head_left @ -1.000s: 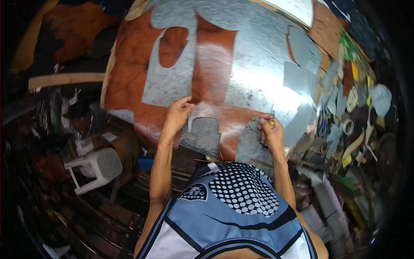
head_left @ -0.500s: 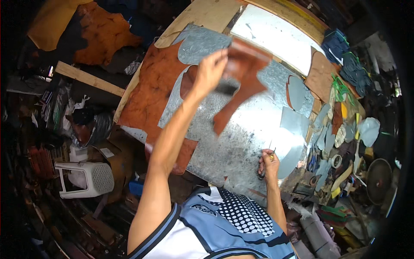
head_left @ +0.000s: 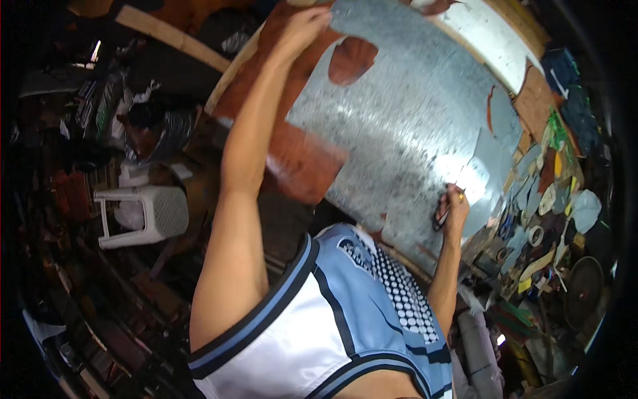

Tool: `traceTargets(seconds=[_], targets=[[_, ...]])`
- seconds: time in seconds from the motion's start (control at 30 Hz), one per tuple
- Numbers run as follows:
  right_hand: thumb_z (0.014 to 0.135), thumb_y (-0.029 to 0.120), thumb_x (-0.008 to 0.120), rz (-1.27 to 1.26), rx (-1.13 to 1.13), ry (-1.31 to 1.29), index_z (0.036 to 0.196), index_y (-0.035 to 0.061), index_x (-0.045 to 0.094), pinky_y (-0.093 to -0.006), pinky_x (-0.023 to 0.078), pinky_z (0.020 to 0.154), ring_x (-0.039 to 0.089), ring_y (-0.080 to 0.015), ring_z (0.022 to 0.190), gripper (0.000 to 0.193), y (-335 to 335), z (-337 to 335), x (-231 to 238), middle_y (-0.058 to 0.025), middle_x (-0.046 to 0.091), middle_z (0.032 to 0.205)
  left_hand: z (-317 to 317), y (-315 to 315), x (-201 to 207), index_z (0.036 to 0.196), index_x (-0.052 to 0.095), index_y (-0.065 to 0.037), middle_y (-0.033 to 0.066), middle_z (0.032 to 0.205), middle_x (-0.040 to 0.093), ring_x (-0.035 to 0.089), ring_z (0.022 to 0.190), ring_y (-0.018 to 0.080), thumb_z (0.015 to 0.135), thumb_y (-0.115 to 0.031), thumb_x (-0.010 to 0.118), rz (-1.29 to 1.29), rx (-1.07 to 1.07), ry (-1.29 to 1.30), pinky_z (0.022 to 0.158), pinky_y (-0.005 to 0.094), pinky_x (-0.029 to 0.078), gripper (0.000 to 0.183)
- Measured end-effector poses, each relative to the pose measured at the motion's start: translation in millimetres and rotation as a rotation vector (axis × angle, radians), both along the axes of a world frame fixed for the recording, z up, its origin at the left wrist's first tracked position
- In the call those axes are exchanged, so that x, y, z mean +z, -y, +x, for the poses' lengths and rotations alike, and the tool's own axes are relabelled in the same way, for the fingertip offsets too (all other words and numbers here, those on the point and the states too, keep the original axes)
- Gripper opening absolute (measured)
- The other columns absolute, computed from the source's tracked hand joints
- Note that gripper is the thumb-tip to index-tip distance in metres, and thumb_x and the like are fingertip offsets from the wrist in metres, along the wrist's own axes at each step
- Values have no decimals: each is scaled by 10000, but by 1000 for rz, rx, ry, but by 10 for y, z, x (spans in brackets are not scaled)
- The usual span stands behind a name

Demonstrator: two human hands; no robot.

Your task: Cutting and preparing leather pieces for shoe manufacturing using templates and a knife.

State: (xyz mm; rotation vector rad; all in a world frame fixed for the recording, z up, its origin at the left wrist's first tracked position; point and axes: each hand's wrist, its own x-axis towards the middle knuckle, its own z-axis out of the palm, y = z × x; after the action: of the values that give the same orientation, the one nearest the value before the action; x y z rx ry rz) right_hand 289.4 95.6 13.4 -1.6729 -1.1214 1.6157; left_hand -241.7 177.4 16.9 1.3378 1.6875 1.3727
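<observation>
A large brown leather hide (head_left: 312, 156) lies along the left side of the metal-topped table (head_left: 399, 106), its lower corner blurred. My left hand (head_left: 307, 28) is at the hide's upper edge, its fingers closed on the leather there, though blur softens them. My right hand (head_left: 456, 203) rests low on the table's right side, closed around a small dark-handled tool (head_left: 440, 214) whose kind I cannot make out. A smaller brown leather piece (head_left: 353, 61) sits alone on the metal. Beside my right hand are grey flat pieces (head_left: 488, 156).
Scraps, tape rolls and tools crowd the table's right edge, with a tape roll (head_left: 535, 234) among them. A white board (head_left: 485, 33) lies at the far side. At the left stand a white plastic stool (head_left: 163, 214) and a wooden plank (head_left: 169, 36).
My left hand has let go of the cut brown leather piece it held in the air and moved to the hide's upper edge. The view has shifted; my right hand keeps its tool.
</observation>
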Motion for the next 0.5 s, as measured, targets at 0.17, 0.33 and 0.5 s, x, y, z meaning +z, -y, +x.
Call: traceTargets(seconds=[0.17, 0.33, 0.5], targets=[[905, 266, 663, -4, 36, -54, 1075, 12, 579, -243, 373, 356, 440, -84, 414, 317, -85, -195, 9, -26, 540, 665, 447, 3313, -69, 867, 614, -22, 0, 680, 546, 527, 607, 78, 964, -278, 606, -304, 596, 399, 540, 249, 421, 274], [895, 236, 667, -44, 9, -51, 1046, 50, 576, -251, 379, 353, 445, -93, 404, 257, -55, -216, -21, -8, 516, 612, 1285, 4299, -560, 1161, 608, 31, 87, 1002, 650, 620, 907, 174, 898, -384, 681, -433, 917, 472, 806, 280, 502, 496], [905, 231, 637, -29, 209, 47, 1019, 38, 593, -253, 367, 358, 434, -96, 405, 229, 125, -801, 201, -11, 512, 616, 1209, 3943, -299, 1228, 593, 37, 118, 1128, 655, 602, 1050, 176, 911, -328, 670, -370, 614, 453, 904, 296, 459, 489]])
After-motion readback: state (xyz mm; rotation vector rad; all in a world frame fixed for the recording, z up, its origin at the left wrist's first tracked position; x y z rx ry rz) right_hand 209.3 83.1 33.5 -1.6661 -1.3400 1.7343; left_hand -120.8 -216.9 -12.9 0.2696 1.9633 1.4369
